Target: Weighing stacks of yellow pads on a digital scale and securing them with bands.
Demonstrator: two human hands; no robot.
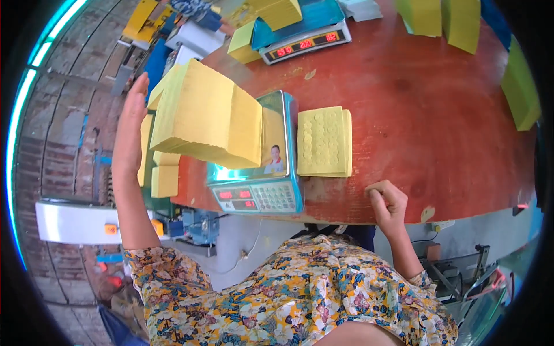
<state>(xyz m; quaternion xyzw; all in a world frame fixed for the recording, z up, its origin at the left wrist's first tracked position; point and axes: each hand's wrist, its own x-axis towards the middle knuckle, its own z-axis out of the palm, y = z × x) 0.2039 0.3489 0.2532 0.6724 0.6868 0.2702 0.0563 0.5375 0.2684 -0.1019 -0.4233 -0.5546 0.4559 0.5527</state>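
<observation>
My left hand (136,115) is held flat and upright, fingers stretched out, along the left side of a tall stack of yellow paper (199,115). Whether the palm touches the paper, I cannot tell. The stack rests on the pan of a blue-edged digital scale (278,198), whose red display is lit. Just right of the scale lies a low pile of yellow paper (324,141) marked with rows of round coin-like patterns. My right hand (388,203) hovers near the table's front edge, its fingers curled in with nothing seen in them.
The red-brown table (415,115) curves around the front. A second digital scale (306,41) with yellow paper on it stands at the back. More yellow stacks (461,23) are along the far right edge, and another (520,86) at the right. Machinery (199,226) stands left, below table height.
</observation>
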